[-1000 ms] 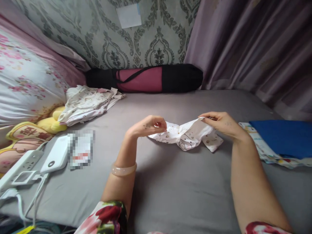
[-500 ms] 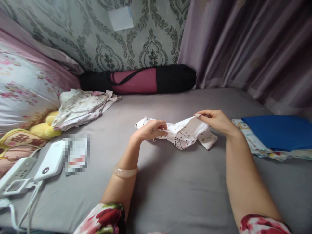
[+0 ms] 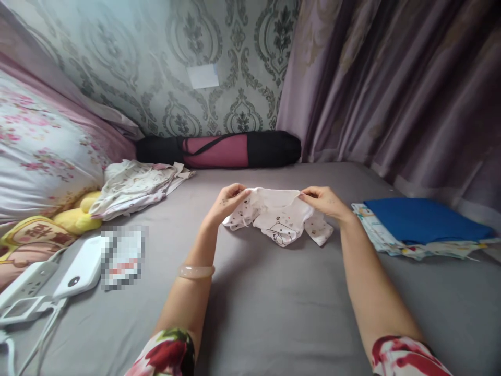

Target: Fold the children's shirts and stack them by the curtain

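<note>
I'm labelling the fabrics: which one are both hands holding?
The small white printed fabric top, pinched by the left hand and right hand; neither holds the rumpled cream cloth pile or blue-topped cloth stack.

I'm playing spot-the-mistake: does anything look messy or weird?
Nothing looks spilled or broken. The blocky patch beside the white power bank is odd because it hides what's there. The cloth pile at left is rumpled, unlike the flatter blue cloth at right. The held white shirt is just creased.

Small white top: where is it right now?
In the head view, the small white top is central, held between the left hand and right hand, in front of the long bag.
</note>
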A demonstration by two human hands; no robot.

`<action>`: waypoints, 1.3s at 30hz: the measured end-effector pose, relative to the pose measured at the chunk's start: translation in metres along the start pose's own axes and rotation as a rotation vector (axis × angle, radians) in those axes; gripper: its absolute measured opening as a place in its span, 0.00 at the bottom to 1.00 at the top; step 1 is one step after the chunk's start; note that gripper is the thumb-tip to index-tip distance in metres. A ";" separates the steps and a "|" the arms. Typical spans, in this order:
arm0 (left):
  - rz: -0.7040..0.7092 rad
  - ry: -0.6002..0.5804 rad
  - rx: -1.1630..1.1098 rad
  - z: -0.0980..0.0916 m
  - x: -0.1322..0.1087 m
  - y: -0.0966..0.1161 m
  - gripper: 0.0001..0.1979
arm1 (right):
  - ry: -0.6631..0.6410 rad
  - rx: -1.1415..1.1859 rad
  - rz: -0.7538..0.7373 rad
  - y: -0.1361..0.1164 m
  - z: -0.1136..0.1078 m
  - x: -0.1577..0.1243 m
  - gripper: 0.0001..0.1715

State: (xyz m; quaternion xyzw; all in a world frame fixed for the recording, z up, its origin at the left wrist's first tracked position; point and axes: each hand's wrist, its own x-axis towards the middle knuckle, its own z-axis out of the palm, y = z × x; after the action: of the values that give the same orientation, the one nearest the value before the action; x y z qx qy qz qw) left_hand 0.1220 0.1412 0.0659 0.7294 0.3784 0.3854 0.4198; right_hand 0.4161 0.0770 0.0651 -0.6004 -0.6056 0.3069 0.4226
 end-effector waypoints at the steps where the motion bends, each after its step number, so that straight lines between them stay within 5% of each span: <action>1: 0.013 0.023 -0.008 -0.003 0.002 0.003 0.17 | -0.010 -0.001 -0.017 -0.006 0.000 0.001 0.26; 11: 0.238 0.213 0.288 -0.052 0.018 0.047 0.13 | 0.028 -0.080 -0.215 -0.064 -0.010 0.024 0.27; 19: 0.347 0.350 0.416 -0.079 0.024 0.096 0.11 | -0.116 -0.151 -0.269 -0.112 -0.035 0.034 0.21; 28: 0.349 0.397 0.464 -0.088 0.031 0.108 0.08 | 0.329 -0.536 -0.414 -0.140 -0.031 0.036 0.10; 31: 0.258 0.309 0.300 -0.094 0.011 0.114 0.11 | 0.178 -0.456 -0.385 -0.143 -0.039 0.018 0.13; 36: 0.051 -0.097 0.052 -0.112 -0.019 0.126 0.17 | -0.234 -0.287 -0.229 -0.147 -0.063 -0.005 0.19; 39: 0.006 -0.022 0.242 -0.106 -0.009 0.117 0.14 | -0.206 -0.240 -0.235 -0.139 -0.057 0.006 0.16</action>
State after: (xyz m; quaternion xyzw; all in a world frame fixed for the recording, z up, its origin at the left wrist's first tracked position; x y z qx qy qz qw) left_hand 0.0515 0.1247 0.2064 0.7801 0.4152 0.3301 0.3317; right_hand 0.4017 0.0630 0.2139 -0.5372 -0.7437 0.2411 0.3164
